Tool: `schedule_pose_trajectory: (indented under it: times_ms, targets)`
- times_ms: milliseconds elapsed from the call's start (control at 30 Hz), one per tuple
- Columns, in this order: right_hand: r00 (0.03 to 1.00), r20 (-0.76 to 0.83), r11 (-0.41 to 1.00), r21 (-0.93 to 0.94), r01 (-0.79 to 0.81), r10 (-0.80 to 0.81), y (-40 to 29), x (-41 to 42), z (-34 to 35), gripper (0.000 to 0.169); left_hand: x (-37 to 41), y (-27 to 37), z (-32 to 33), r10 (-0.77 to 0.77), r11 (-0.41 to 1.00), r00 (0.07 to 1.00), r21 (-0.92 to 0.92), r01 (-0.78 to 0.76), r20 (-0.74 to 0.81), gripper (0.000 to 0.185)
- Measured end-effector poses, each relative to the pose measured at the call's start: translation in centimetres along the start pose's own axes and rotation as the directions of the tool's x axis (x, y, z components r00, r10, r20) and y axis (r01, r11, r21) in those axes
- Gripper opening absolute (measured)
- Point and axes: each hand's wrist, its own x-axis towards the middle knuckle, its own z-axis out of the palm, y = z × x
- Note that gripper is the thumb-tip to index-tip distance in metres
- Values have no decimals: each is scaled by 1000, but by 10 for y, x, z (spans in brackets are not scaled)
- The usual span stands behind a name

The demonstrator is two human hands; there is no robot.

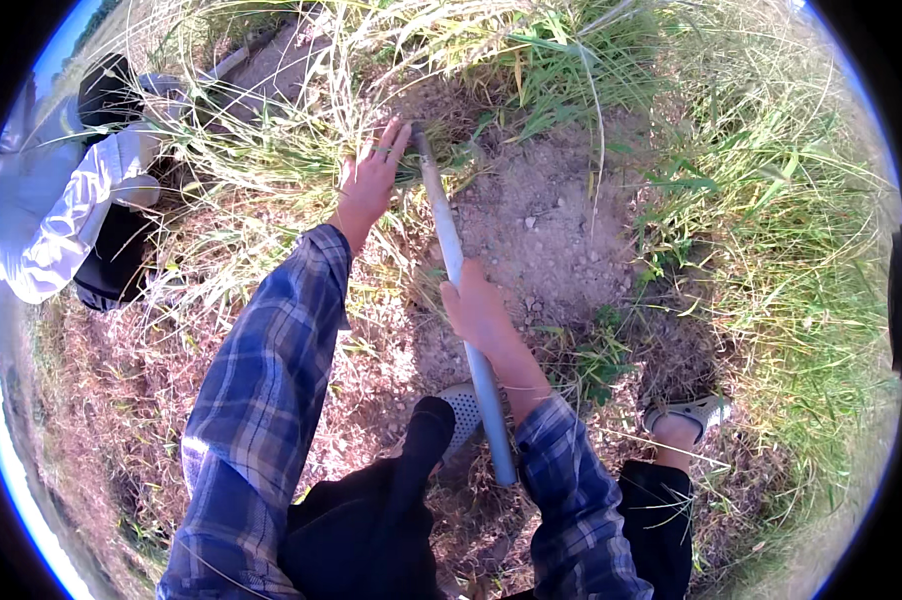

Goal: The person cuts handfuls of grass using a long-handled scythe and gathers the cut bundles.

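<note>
My right hand [479,306] is wrapped around a long, pale grey pole-like handle [443,214]. The handle runs from between my legs up to a dark end [419,137] in the grass; whatever is fixed there is hidden. My left hand [368,180], palm down with fingers stretched forward, rests against a clump of long grass [308,161] just left of that dark end. Its palm is out of sight, but the fingers do not look curled around anything.
Bare stony soil [548,217] lies right of the handle, with tall green grass [788,217] farther right. At the left a person in a white sleeve [68,221] bends near another pole [231,63]. My perforated clogs [462,412] stand on dry cut grass [368,352].
</note>
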Motion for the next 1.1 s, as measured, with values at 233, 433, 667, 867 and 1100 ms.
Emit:
schedule_pose_trajectory:
  times_ms: [233, 433, 667, 867, 1100]
  targets:
    - [988, -151, 990, 136, 38, -17, -1, 24, 14, 33, 19, -39, 59, -219, 950, 840, -87, 299, 496, 66]
    - [954, -296, 998, -28, -50, 39, 43, 9, 2, 31, 29, -10, 35, -123, 950, 951, -244, 196, 284, 25]
    - [945, 22, 944, 57, -326, 325, 10, -191, -46, 33, -55, -9, -34, 39, 975, 985, -222, 0, 169, 17]
    - [720, -159, 722, 339, -603, 675, 26, -336, -89, 32, -245, 57, -131, 486, 798, 775, -567, -205, 403, 19]
    - [713, -289, 689, 629, -361, 638, 30, -339, -77, 28, -317, 77, -114, 287, 898, 721, -439, 25, 630, 30]
